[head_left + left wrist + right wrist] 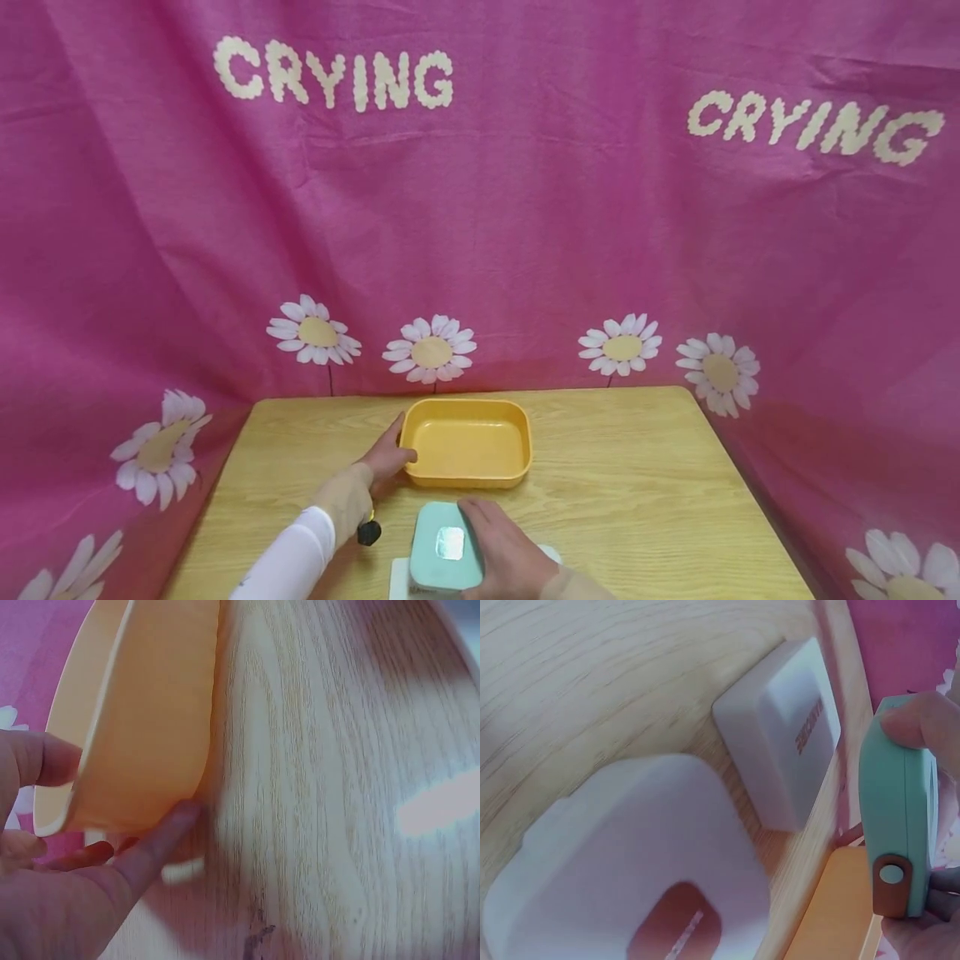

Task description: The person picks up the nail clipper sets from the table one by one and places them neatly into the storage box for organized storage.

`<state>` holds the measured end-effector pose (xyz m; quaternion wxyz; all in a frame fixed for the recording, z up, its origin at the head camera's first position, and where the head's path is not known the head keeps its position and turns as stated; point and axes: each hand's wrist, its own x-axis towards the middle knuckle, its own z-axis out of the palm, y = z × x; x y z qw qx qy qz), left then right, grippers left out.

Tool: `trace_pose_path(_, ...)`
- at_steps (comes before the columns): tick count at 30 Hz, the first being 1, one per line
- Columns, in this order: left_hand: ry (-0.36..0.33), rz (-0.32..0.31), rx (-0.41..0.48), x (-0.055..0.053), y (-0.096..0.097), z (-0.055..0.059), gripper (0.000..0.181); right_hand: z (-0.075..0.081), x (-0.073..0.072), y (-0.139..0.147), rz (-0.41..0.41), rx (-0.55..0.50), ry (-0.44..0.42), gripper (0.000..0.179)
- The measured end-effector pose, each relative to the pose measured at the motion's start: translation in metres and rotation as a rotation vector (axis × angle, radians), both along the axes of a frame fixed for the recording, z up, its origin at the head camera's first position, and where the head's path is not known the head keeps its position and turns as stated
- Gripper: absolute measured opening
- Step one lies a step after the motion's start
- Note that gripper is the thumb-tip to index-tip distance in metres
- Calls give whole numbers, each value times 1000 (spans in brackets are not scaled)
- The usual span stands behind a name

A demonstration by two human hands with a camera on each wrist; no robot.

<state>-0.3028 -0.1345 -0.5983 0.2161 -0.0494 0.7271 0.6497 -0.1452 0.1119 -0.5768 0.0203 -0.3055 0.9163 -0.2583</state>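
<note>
An orange tray (467,447) is set on the wooden table (637,500), toward the far edge and near the middle. Its left end is held by the left hand (386,460): in the left wrist view the thumb (45,759) is curled over the rim and a finger (150,847) is pressed against the outer wall of the tray (142,720) where it meets the table (337,787).

Just in front of the tray, toward the near edge, a mint-green box (446,546) with a shiny patch on top is gripped by the right hand (510,554). In the right wrist view the box (896,825) is seen pinched between a fingertip (922,720) above and the rest of the hand below, lifted clear of the table surface; a brown tab is seen on its side.

Two white boxes are lying below it on the table, one (780,742) with a red print and one (637,862) with a reddish label. A small black object (368,532) is seen beside the left wrist, in front of the tray.
</note>
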Motion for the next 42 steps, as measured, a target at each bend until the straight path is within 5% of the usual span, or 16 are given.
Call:
trace_pose_path(10,64,16,-11,6,1,-2,100,3,-12,19,-109,-77,-111,113)
trace_pose_path(17,71,13,-17,7,4,-4,98,4,-25,37,-145,-85,-107,116)
trace_pose_path(28,109,27,-4,10,3,-4,99,2,-45,61,-83,-144,-64,113)
trace_pose_path(42,113,27,-8,18,3,-5,96,11,-85,79,-32,-97,-45,112)
